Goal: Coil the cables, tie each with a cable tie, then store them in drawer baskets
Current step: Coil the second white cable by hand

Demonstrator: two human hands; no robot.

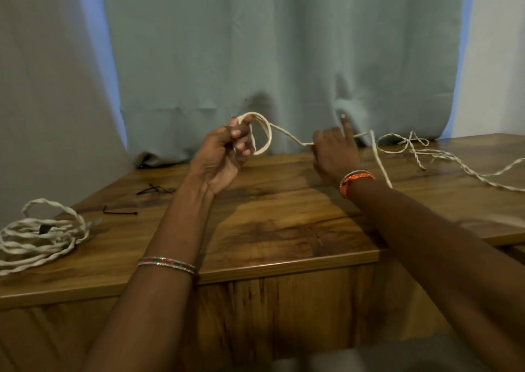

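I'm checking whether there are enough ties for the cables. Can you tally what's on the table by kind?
White cables: 2, one coiled and tied, one being coiled
Loose black cable ties: 2
Total: 4

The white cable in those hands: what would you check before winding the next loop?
1. Left hand grips the started loops of white cable: ok.
2. Right hand pinches the strand leading off: ok.
3. Loose length on the table lies free of knots: not ok, it crosses itself.
4. Cable ties nearby: ok.
5. Tied coil out of the way: ok.
6. Drawer baskets ready: cannot tell.
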